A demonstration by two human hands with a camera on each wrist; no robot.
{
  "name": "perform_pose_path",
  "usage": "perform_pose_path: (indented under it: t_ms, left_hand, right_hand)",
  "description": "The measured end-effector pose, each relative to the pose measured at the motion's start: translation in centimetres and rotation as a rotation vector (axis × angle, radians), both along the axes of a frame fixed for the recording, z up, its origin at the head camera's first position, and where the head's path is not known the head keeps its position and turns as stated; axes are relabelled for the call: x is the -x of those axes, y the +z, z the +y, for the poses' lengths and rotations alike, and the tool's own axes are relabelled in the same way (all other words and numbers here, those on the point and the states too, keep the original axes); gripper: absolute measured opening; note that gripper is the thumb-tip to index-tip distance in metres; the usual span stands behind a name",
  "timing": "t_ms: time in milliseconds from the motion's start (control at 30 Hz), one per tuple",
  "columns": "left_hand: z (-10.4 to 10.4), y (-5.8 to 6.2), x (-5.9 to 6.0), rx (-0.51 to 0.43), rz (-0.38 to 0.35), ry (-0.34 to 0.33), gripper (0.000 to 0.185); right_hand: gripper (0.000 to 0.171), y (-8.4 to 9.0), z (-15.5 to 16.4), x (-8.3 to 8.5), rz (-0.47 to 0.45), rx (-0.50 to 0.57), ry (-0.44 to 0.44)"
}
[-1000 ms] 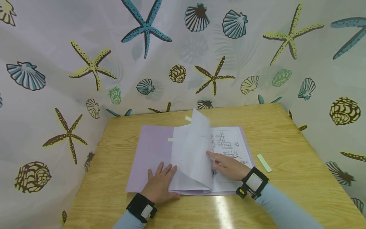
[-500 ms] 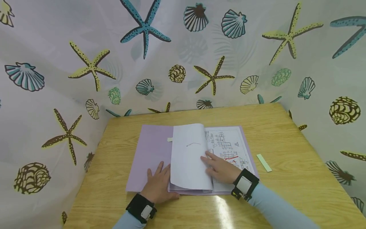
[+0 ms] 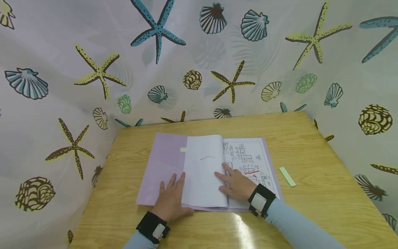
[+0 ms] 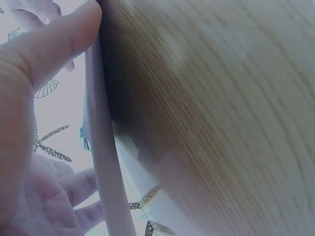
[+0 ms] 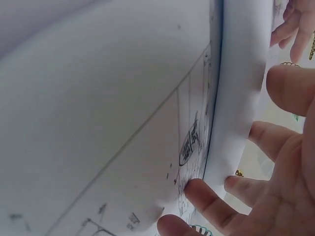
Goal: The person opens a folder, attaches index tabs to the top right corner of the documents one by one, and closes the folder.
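A lilac folder lies spread on the wooden table, with white sheets inside. On its left cover near the lower edge rests my left hand, fingers spread, thumb by the folder's bottom edge. The left wrist view shows that thumb touching the edge. A turned page, blank but for a thin pen mark, lies left of the fold. My right hand touches this page's right side with extended fingers, partly covering the technical drawing with red marks on the right. Its fingertips press the paper in the right wrist view.
A pale green strip lies on the table right of the folder. A small pale tab sits on the left cover. A cloth with starfish and shells hangs behind and at both sides.
The raised page has come down flat to the left. My right hand has moved left onto it. The folder's left side has shifted slightly away, and my left hand with it.
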State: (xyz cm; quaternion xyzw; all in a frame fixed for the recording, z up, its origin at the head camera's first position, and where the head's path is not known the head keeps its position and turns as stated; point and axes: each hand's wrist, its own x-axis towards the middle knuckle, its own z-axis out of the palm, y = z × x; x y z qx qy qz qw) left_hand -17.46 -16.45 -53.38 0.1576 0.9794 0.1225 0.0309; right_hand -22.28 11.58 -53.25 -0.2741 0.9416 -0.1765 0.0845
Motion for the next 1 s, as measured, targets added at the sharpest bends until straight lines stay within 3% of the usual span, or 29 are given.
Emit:
perform_pose_path:
  t_ms: [300,1000]
  left_hand:
    - [0.01,-0.04,-0.13,-0.007,0.02,-0.016,0.129]
    - [0.07,0.25,-0.21,0.023,0.019,-0.03,0.121]
  right_hand:
    - [0.058,-0.56,-0.4,-0.02,0.052,-0.071,0.031]
    - [0.059,-0.45,-0.18,-0.02,0.033,-0.027,0.034]
